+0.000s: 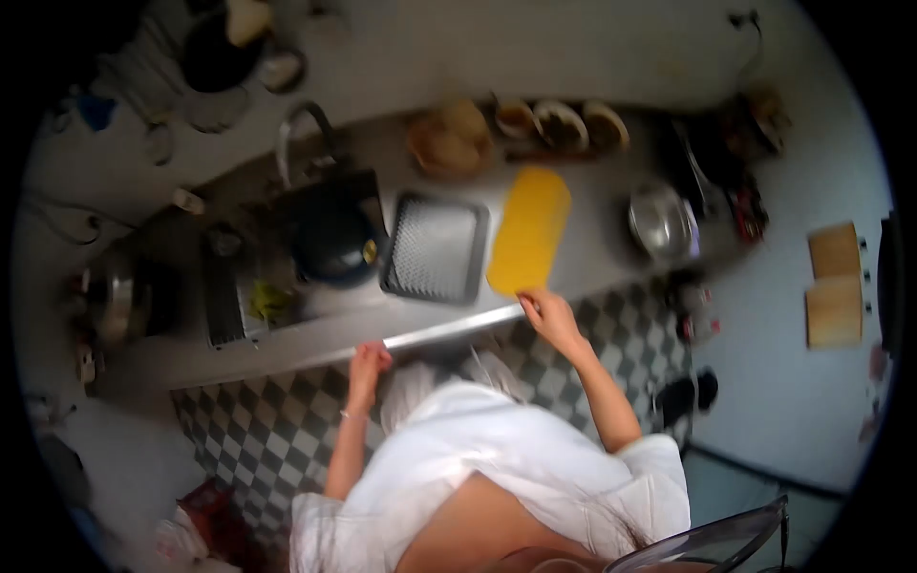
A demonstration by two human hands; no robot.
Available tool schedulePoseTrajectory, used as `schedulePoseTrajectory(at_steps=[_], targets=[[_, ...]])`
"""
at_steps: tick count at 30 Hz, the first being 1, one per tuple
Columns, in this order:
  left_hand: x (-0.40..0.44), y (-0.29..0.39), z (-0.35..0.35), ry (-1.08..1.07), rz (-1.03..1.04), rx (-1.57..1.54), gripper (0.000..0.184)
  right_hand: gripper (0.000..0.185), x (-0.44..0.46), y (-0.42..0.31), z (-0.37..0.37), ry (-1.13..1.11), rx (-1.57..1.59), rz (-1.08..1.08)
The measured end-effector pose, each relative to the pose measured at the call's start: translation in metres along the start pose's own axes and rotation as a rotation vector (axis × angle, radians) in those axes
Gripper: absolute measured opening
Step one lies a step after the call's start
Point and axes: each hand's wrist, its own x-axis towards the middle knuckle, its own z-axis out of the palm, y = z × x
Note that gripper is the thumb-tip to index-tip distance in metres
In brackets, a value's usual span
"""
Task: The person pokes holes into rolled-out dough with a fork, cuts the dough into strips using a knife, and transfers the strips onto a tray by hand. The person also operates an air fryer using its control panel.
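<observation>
My right hand (pixel 546 317) pinches the near end of a yellow cutting board (pixel 530 229), thin and with rounded corners, at the front of the steel counter. Just left of the board lies a dark-rimmed rectangular tray (pixel 436 250) with a grey, textured inside. My left hand (pixel 369 361) is at the counter's front edge, left of the tray, its fingers curled in and nothing visible in them. A dark round pan or lid (pixel 334 239) with a small yellow mark sits by the sink, partly blurred.
A curved faucet (pixel 287 143) rises behind the dark pan. Along the back stand a basket (pixel 449 141) and several bowls (pixel 562 126). On the right is a metal bowl (pixel 661 224); a green item (pixel 271 301) lies at left. Bottles (pixel 695 315) stand beyond the counter's right end.
</observation>
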Motion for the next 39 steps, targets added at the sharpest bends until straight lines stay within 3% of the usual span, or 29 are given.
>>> schedulePoseTrajectory(at_steps=[2, 5, 8, 11, 12, 15, 19, 20, 22, 23, 26, 31, 35, 36, 39], targets=[[0.009, -0.006, 0.020, 0.075, -0.008, -0.032, 0.020, 0.016, 0.040, 0.012, -0.012, 0.068, 0.060, -0.158], [0.010, -0.021, 0.060, 0.213, 0.019, -0.144, 0.019, 0.014, 0.114, 0.011, -0.036, -0.024, 0.057, -0.286], [-0.007, -0.030, 0.094, 0.181, 0.100, -0.168, 0.019, 0.010, 0.191, -0.041, -0.062, 0.046, 0.161, -0.582], [-0.017, -0.022, 0.110, 0.258, -0.033, -0.292, 0.023, 0.009, 0.276, -0.137, -0.101, 0.310, 0.026, -1.056], [-0.019, -0.017, 0.109, 0.294, -0.042, -0.318, 0.025, 0.009, 0.305, -0.175, -0.113, 0.381, 0.035, -1.121], [-0.005, -0.021, 0.084, 0.370, -0.022, -0.333, 0.026, 0.012, 0.396, -0.309, -0.153, 0.629, 0.162, -1.160], [0.024, -0.049, 0.032, 0.400, -0.006, -0.434, 0.024, 0.030, 0.503, -0.438, -0.189, 0.938, 0.136, -0.964], [0.025, -0.046, 0.024, 0.429, -0.025, -0.432, 0.024, 0.036, 0.515, -0.457, -0.191, 0.960, 0.012, -0.826], [0.093, -0.157, -0.023, 0.360, -0.012, -0.520, 0.024, 0.048, 0.535, -0.491, -0.193, 0.995, -0.214, -0.534], [0.076, -0.142, -0.029, 0.378, -0.024, -0.508, 0.024, 0.054, 0.550, -0.499, -0.193, 0.922, -0.236, -0.461], [0.062, -0.109, -0.045, 0.357, -0.050, -0.525, 0.024, 0.049, 0.567, -0.510, -0.194, 0.709, -0.176, -0.447], [0.063, -0.082, -0.062, 0.294, -0.052, -0.511, 0.024, 0.041, 0.572, -0.524, -0.217, 0.901, 0.059, -0.614], [0.061, -0.048, -0.055, 0.286, -0.029, -0.484, 0.019, 0.031, 0.499, -0.525, -0.263, 1.133, 0.309, -0.884], [0.064, -0.045, -0.057, 0.234, -0.002, -0.309, 0.017, 0.028, 0.470, -0.519, -0.273, 1.168, 0.345, -0.961], [0.056, 0.010, -0.027, 0.239, 0.064, -0.302, 0.015, 0.023, 0.371, -0.459, -0.270, 1.010, 0.305, -1.061]])
